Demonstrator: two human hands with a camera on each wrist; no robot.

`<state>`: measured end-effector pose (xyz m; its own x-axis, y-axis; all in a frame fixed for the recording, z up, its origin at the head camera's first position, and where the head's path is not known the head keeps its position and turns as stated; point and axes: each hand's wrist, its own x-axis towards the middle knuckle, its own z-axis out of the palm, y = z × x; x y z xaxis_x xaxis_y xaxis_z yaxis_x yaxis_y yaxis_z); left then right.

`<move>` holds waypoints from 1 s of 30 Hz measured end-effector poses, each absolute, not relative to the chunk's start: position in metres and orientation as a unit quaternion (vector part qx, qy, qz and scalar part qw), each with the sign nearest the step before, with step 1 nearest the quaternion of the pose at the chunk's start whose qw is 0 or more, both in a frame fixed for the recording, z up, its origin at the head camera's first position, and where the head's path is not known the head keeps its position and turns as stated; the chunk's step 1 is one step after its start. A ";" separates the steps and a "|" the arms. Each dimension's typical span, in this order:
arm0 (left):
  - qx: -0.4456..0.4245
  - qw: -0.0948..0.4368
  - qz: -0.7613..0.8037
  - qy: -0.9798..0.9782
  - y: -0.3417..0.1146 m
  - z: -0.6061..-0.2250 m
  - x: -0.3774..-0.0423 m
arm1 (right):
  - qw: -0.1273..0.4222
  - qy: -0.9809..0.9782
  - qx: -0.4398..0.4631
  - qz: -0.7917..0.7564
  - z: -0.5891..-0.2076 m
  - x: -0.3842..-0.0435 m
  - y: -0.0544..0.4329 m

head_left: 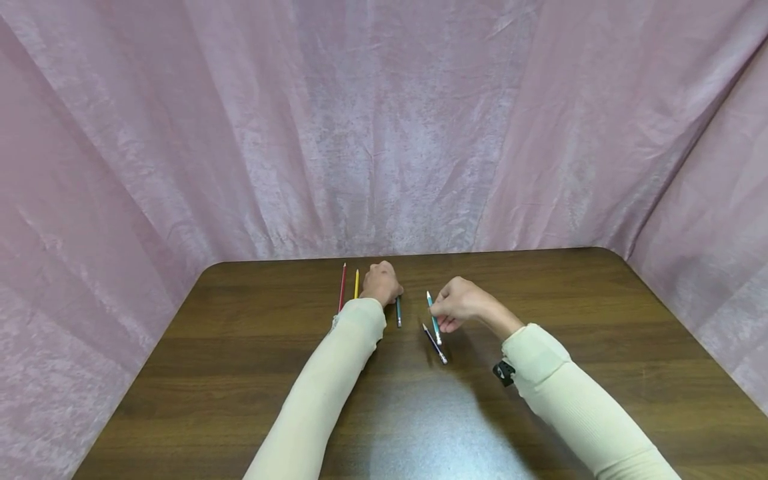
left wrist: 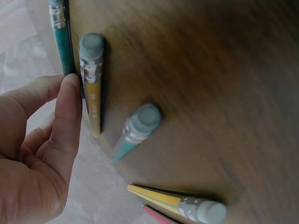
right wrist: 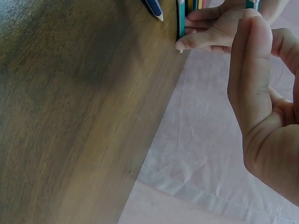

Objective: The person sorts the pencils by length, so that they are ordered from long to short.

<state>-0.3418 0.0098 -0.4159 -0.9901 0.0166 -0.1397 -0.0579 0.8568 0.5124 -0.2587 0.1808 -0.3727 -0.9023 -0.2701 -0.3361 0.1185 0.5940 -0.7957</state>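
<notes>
My left hand [head_left: 382, 283] is at the far side of the table, its thumb and fingertip pinching a dark green pencil [left wrist: 62, 46] whose eraser end points toward me. Beside that pencil, in the left wrist view, lie an orange-yellow pencil [left wrist: 94, 100], another green pencil [left wrist: 124, 149], a yellow pencil [left wrist: 161, 198] and a red pencil [left wrist: 156, 214]. My right hand [head_left: 459, 305] pinches a turquoise pencil [head_left: 430, 300] by its middle, sharpened tip pointing away. Just below it a dark blue pencil [head_left: 433, 342] lies slanted on the table, eraser end nearer me.
The brown wooden table [head_left: 240, 373] has rounded far corners. A pink velvet curtain [head_left: 384, 133] hangs right behind its far edge and along both sides. A small black device [head_left: 503, 373] sits at the right sleeve's cuff.
</notes>
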 end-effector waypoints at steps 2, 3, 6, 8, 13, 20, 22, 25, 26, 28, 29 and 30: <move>-0.010 0.073 0.270 0.960 0.010 -0.416 -0.341 | 0.215 0.868 -0.042 -0.446 -0.373 -0.260 0.180; -0.009 0.073 0.270 0.960 0.010 -0.416 -0.341 | 0.214 0.868 -0.042 -0.445 -0.373 -0.260 0.180; -0.009 0.071 0.269 0.960 0.010 -0.417 -0.341 | 0.213 0.868 -0.040 -0.447 -0.373 -0.261 0.179; -0.010 0.070 0.269 0.961 0.010 -0.417 -0.341 | 0.214 0.866 -0.038 -0.449 -0.373 -0.262 0.178; -0.016 0.076 0.280 0.957 0.010 -0.417 -0.341 | 0.214 0.866 -0.036 -0.450 -0.374 -0.265 0.176; -0.025 0.071 0.284 0.956 0.009 -0.416 -0.339 | 0.214 0.867 -0.037 -0.450 -0.375 -0.271 0.172; -0.024 0.072 0.281 0.957 0.009 -0.417 -0.339 | 0.213 0.867 -0.036 -0.448 -0.376 -0.274 0.171; -0.021 0.078 0.279 0.957 0.010 -0.417 -0.339 | 0.211 0.869 -0.034 -0.447 -0.377 -0.277 0.169; -0.021 0.081 0.279 0.957 0.010 -0.417 -0.339 | 0.211 0.869 -0.034 -0.447 -0.378 -0.278 0.169; -0.020 0.087 0.278 0.956 0.009 -0.417 -0.339 | 0.212 0.869 -0.033 -0.447 -0.378 -0.281 0.168; -0.021 0.089 0.278 0.956 0.009 -0.416 -0.338 | 0.212 0.868 -0.033 -0.447 -0.379 -0.282 0.168; -0.021 0.091 0.278 0.956 0.009 -0.416 -0.338 | 0.214 0.868 -0.030 -0.447 -0.379 -0.282 0.167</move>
